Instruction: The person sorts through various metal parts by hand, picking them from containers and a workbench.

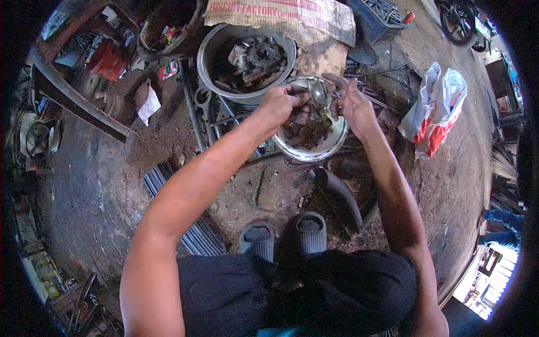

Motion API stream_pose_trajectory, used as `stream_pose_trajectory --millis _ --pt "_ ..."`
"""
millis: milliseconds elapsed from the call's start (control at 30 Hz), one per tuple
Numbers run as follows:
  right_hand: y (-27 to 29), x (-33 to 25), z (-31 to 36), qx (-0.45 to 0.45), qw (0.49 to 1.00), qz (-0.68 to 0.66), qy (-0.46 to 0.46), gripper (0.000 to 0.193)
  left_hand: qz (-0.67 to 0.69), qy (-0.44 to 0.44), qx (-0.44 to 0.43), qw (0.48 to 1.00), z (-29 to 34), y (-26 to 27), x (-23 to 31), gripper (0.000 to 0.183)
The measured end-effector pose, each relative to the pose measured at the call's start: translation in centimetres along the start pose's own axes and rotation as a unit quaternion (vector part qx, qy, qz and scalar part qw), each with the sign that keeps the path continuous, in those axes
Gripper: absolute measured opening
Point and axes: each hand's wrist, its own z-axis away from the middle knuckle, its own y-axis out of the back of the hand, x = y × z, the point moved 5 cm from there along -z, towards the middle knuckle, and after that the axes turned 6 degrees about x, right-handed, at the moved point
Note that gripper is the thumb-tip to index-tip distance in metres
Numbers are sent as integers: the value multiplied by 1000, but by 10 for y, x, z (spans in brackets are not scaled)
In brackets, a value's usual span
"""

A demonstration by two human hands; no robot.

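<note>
Above a white basin (pixel 321 156) with dark, greasy residue inside, my left hand (pixel 281 106) pinches a small round grey metal part (pixel 317 94) between thumb and fingers. Just to the right of that part is my right hand (pixel 357 109), its fingers stretched out and apart. Whether its fingertips touch the part I cannot tell. A larger metal pot (pixel 204 70) stands behind and to the left of the basin, with dirty machine parts (pixel 259 59) in it.
Flattened cardboard (pixel 331 56) lies behind the basin. Metal rods (pixel 193 112) are left of it, a curved pipe (pixel 343 196) near my sandals (pixel 310 238). To the right stands a white and red plastic bag (pixel 435 112); a blue crate (pixel 382 25) of metal pieces is farther back.
</note>
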Motion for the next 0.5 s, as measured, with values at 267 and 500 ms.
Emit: stream_pose_trajectory --millis 267,500 --pt "-12 -14 8 -56 993 -108 -4 65 116 33 -42 992 3 -10 5 17" --pt "-21 -10 9 -46 998 -43 -27 80 116 42 -28 992 -3 -2 2 18"
